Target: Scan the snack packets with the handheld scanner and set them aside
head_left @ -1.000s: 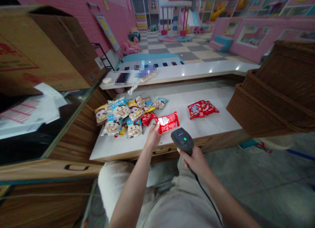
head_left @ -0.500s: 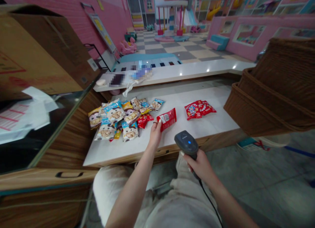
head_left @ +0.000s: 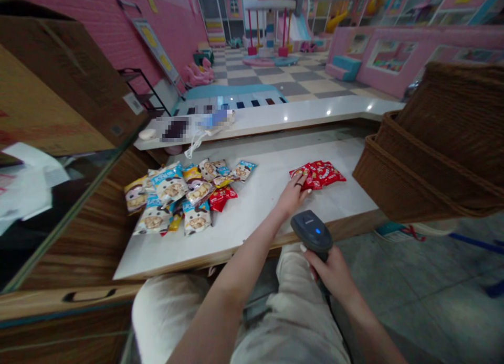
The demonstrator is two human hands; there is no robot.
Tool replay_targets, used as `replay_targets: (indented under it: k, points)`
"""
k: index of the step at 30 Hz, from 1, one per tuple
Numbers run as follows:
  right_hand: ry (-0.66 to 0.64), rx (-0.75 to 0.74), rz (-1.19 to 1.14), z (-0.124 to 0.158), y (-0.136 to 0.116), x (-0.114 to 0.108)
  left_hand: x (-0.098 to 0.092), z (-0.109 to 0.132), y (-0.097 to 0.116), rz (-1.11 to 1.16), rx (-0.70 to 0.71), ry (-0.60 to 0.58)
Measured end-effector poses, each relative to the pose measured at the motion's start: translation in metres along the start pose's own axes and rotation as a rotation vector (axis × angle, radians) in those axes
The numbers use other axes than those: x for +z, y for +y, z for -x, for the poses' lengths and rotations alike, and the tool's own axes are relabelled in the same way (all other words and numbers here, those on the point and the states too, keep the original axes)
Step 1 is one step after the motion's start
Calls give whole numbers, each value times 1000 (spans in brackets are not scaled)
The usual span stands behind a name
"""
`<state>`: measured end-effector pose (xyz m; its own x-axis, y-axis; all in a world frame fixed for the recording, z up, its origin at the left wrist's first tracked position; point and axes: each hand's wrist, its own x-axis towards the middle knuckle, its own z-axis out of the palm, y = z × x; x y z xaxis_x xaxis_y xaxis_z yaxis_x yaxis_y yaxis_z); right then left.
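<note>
My left hand (head_left: 294, 194) reaches across to the right and lies on the left end of the red snack packets (head_left: 323, 175), its fingers stretched out over them. A black barcode scanner (head_left: 311, 229) is gripped in my right hand (head_left: 331, 269), held low in front of the counter edge with a blue light glowing on its top. To the left sits a heap of small snack bags: blue-and-white ones (head_left: 169, 184), yellow ones (head_left: 136, 193) and a red one (head_left: 222, 197) at its right side.
Stacked brown wicker baskets (head_left: 437, 143) stand at the right end of the white counter (head_left: 252, 217). A large cardboard box (head_left: 74, 75) and white papers (head_left: 29, 180) are on the left. Behind, a raised ledge (head_left: 268, 117) carries a white cable (head_left: 196, 142) and blurred items.
My left hand has carried a red packet from beside the heap rightward onto the other red packets, and its fingers have spread. The scanner has shifted slightly right. The view has moved a little.
</note>
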<state>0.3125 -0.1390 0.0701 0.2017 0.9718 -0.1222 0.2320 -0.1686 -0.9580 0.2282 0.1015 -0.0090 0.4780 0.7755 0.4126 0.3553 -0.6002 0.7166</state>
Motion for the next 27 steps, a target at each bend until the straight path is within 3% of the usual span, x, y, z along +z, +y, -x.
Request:
replay_targets:
  k: [4,9,12,16,21,27]
  points:
    - [-15,73,-29,-4,-4,3,-43,2,-7,-169,-40,39]
    - [-67,29,-47,-8,1,10,-118,0,-27,-607,-394,109]
    - [-102,13,-61,-8,5,14,-147,-6,-35,-776,-563,106]
    - [-87,-4,-66,-6,5,15,-157,-9,-38,-737,-662,99]
    - [-122,19,-57,-2,0,12,-155,-9,-35,-516,-630,226]
    - [-77,15,-24,0,-5,15,-155,-5,-15,77,-648,433]
